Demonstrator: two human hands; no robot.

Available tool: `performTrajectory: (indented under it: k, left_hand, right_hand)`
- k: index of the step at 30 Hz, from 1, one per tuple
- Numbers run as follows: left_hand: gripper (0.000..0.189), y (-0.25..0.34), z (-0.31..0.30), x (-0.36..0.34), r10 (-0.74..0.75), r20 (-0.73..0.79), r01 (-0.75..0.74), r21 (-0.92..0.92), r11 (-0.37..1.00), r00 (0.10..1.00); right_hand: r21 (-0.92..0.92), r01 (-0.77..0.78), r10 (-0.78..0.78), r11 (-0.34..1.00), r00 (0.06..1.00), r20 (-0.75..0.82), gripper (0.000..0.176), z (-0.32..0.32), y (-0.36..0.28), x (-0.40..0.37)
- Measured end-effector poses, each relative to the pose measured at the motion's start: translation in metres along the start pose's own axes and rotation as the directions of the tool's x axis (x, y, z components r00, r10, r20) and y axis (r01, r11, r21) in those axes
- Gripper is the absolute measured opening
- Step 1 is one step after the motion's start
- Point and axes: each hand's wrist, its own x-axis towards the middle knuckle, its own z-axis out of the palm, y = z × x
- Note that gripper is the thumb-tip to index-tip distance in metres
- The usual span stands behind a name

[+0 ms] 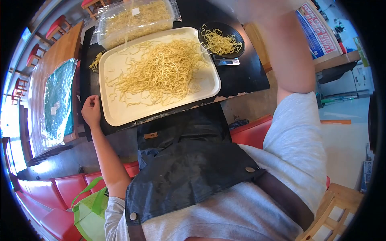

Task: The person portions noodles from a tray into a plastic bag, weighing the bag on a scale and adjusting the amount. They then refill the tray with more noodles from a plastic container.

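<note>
My left hand [91, 110] rests at the black table's near left edge, beside the tray, with its fingers curled in and nothing visible in them. My right hand [261, 9] is raised at the top of the view, close to the camera; its fingers are smeared by motion and partly cut off. A cream tray [113, 114] holds a loose heap of yellow noodles [169, 68]. Right of it, a black bowl [240, 37] contains a smaller portion of noodles [220, 42] and stands on a digital scale [231, 62].
Behind the tray sits a clear plastic-lined container [108, 39] full of noodles. A few noodles [95, 62] lie off the tray's left side. To the left is a wooden table [60, 52] with a plastic-covered green item [60, 96]. Red seats [72, 188] and a green bag [88, 213] are nearby.
</note>
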Motion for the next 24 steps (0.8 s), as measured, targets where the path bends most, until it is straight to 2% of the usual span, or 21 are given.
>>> performTrajectory:
  k: [2, 4, 10, 12, 16, 19, 22, 23, 24]
  left_hand:
    - [0.015, 0.000, 0.000, 0.000, 0.010, -0.008, -0.011, -0.010, 1.000, 1.000]
    - [0.015, -0.001, 0.000, 0.000, 0.022, -0.015, -0.023, -0.020, 1.000, 1.000]
    - [0.016, -0.003, 0.001, 0.000, 0.024, 0.005, -0.024, -0.036, 0.999, 1.000]
    - [0.016, 0.002, 0.000, -0.001, 0.013, -0.011, -0.013, 0.009, 1.000, 1.000]
    - [0.016, -0.005, 0.001, 0.001, 0.026, 0.000, -0.026, -0.005, 1.000, 1.000]
    - [0.016, 0.004, -0.001, -0.001, 0.011, -0.015, -0.011, -0.003, 1.000, 1.000]
    - [0.016, 0.002, 0.001, -0.001, 0.016, -0.033, -0.017, -0.021, 1.000, 0.999]
    - [0.015, -0.001, 0.002, 0.000, 0.011, -0.029, -0.011, -0.008, 1.000, 1.000]
    - [0.015, -0.003, 0.002, 0.000, 0.005, -0.025, -0.005, 0.004, 1.000, 1.000]
  right_hand:
    - [0.022, -0.021, 0.015, 1.000, 0.970, 0.242, 0.012, 0.019, 0.024, -0.012]
    - [0.027, -0.051, 0.040, 0.998, 0.948, 0.317, 0.013, 0.028, 0.036, -0.021]
    - [0.103, -0.121, 0.095, 0.987, 0.970, 0.225, 0.016, 0.001, 0.049, -0.021]
    - [0.117, -0.142, 0.117, 0.983, 0.973, 0.198, 0.017, -0.007, 0.049, -0.024]
    - [0.089, -0.189, 0.163, 0.978, 0.958, 0.237, 0.019, -0.010, 0.070, -0.031]
    - [-0.002, -0.199, 0.188, 0.980, 0.924, 0.333, 0.020, 0.005, 0.095, -0.048]
    - [-0.174, -0.073, 0.141, 0.982, 0.896, 0.421, 0.021, 0.038, 0.148, -0.078]
    - [-0.316, -0.147, 0.280, 0.937, 0.858, 0.430, 0.022, 0.038, 0.110, -0.088]
    - [-0.383, -0.103, 0.255, 0.918, 0.893, 0.371, 0.024, 0.051, 0.107, -0.104]
